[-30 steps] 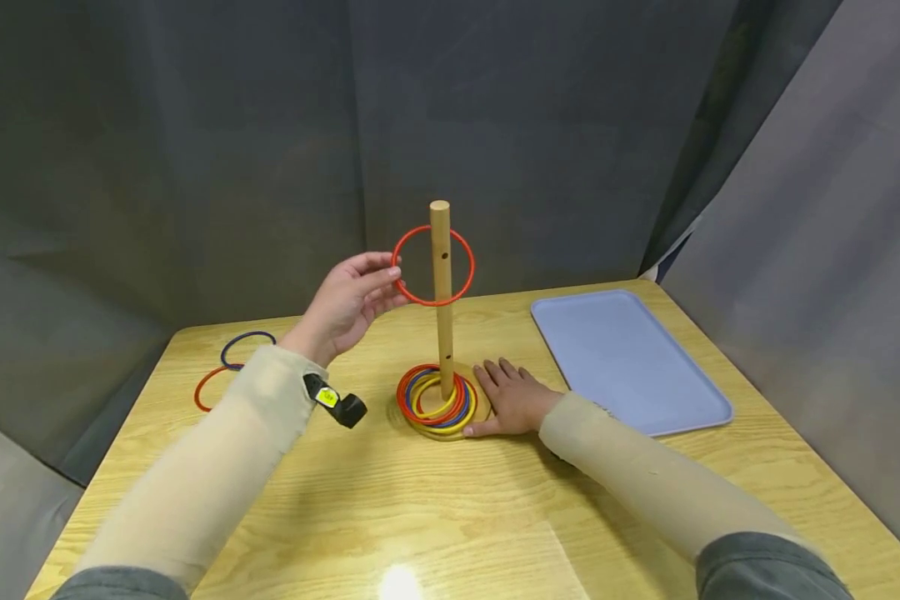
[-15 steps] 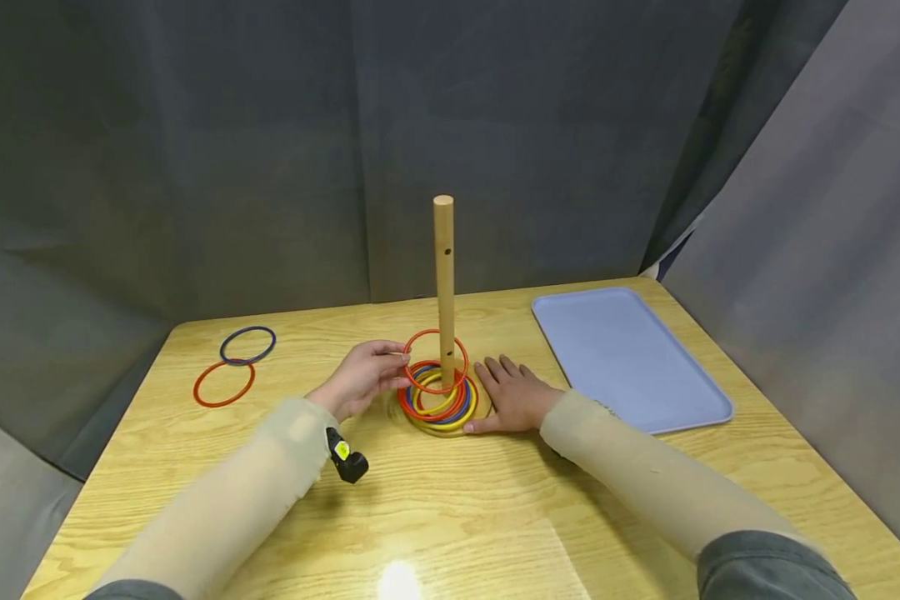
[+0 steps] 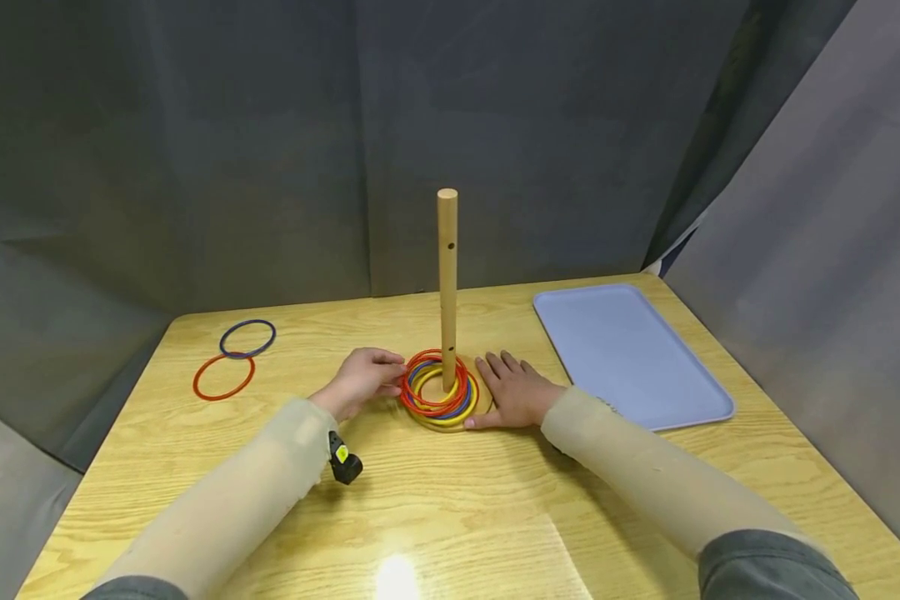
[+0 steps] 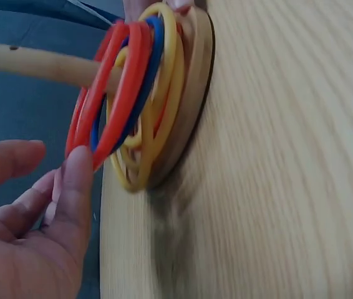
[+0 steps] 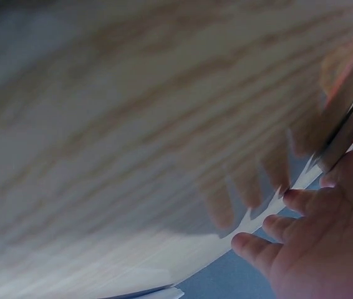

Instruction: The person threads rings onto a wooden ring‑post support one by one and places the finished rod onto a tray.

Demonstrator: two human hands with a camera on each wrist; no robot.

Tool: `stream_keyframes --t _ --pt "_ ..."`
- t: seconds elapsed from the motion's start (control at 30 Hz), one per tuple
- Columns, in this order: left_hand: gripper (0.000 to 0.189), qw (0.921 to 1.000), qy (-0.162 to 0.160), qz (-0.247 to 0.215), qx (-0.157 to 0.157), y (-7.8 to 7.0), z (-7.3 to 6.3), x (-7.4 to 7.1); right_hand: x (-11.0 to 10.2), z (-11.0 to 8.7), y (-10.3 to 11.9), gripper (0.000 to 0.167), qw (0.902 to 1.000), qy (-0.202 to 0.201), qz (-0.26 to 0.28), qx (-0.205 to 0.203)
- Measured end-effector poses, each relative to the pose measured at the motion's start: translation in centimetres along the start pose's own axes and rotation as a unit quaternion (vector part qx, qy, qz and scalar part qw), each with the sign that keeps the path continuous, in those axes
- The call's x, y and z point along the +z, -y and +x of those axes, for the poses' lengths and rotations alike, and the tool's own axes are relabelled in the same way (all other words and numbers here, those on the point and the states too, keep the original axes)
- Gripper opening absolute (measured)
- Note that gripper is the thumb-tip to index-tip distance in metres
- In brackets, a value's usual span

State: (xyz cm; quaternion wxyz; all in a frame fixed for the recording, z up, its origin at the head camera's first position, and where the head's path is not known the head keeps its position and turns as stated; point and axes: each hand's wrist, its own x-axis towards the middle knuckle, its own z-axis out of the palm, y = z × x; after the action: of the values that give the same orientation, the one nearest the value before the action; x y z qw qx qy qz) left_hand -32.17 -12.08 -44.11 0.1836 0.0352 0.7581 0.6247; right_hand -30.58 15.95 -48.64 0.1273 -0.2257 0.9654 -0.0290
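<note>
A wooden post [image 3: 447, 275] rises from a round wooden base [image 4: 192, 93], with several red, blue and yellow rings stacked loosely about its foot. At the stack's left edge, my left hand [image 3: 362, 382] pinches a red ring [image 4: 106, 78] that lies around the post on top of the others. Just beneath are another red ring, a blue ring [image 4: 144, 93] and yellow rings [image 4: 172, 62]. My right hand [image 3: 520, 396] rests palm down on the base's right side, fingers spread. The right wrist view shows part of that hand [image 5: 329, 230], with straight fingers.
On the table's left lie a blue ring [image 3: 227, 333] and a red ring [image 3: 198, 375], slightly overlapping. A pale blue tray [image 3: 622, 350] sits at the right. Dark grey cloth [image 3: 285, 167] hangs behind the table.
My left hand has come down along the post, lowering the red ring from near the post's upper part onto the stack. The right hand has stayed on the base.
</note>
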Motion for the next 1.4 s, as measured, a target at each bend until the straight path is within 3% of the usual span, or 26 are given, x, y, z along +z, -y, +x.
stream_keyframes --t 0.17,0.23,0.3,0.37,0.47,0.57,0.63,0.73,0.87,1.0,1.2,1.4 --pt "0.037 0.9988 -0.041 0.017 0.019 0.3 0.1 -2.5 0.0 -0.1 0.0 0.116 1.0 0.0 0.006 0.003" --pt "0.04 0.9966 -0.078 -0.01 0.021 0.4 0.2 -4.2 0.0 -0.1 0.0 0.116 1.0 0.001 0.004 0.004" --pt "0.042 0.9895 -0.132 -0.051 0.028 0.4 0.3 -6.3 0.1 -0.1 0.0 0.117 1.0 0.001 0.003 0.005" --pt "0.035 0.9753 -0.194 -0.099 0.034 0.5 0.4 -8.4 0.1 -0.2 0.0 0.117 1.0 0.002 0.001 0.006" --pt "0.019 0.9429 -0.285 -0.168 0.035 0.7 0.3 -11.6 0.1 -0.4 0.0 0.117 1.0 0.003 0.0 0.006" --pt "0.009 0.9138 -0.346 -0.212 0.022 1.2 0.0 -14.5 0.1 -0.5 0.1 0.117 1.0 0.003 0.001 0.005" --pt "0.009 0.9023 -0.369 -0.223 0.01 1.7 -0.4 -16.0 0.2 -0.6 0.1 0.116 1.0 0.002 0.001 0.005" --pt "0.007 0.8932 -0.391 -0.222 -0.017 2.5 -0.8 -17.5 0.2 -0.7 0.0 0.116 1.0 0.001 0.001 0.005" --pt "0.006 0.8893 -0.408 -0.197 -0.059 3.9 -0.9 -18.6 0.3 -0.9 0.0 0.117 1.0 0.004 0.003 0.005" --pt "0.006 0.8946 -0.405 -0.166 -0.09 4.8 -0.4 -19.1 0.3 -1.2 -0.1 0.116 0.9999 0.006 0.004 0.009" --pt "0.01 0.8964 -0.4 -0.146 -0.121 5.1 0.4 -19.7 0.1 -1.6 0.2 0.116 0.9999 0.007 0.008 0.013" --pt "0.012 0.8928 -0.406 -0.147 -0.129 5.6 0.7 -20.2 0.1 -1.9 0.4 0.116 0.9997 0.013 0.011 0.015"
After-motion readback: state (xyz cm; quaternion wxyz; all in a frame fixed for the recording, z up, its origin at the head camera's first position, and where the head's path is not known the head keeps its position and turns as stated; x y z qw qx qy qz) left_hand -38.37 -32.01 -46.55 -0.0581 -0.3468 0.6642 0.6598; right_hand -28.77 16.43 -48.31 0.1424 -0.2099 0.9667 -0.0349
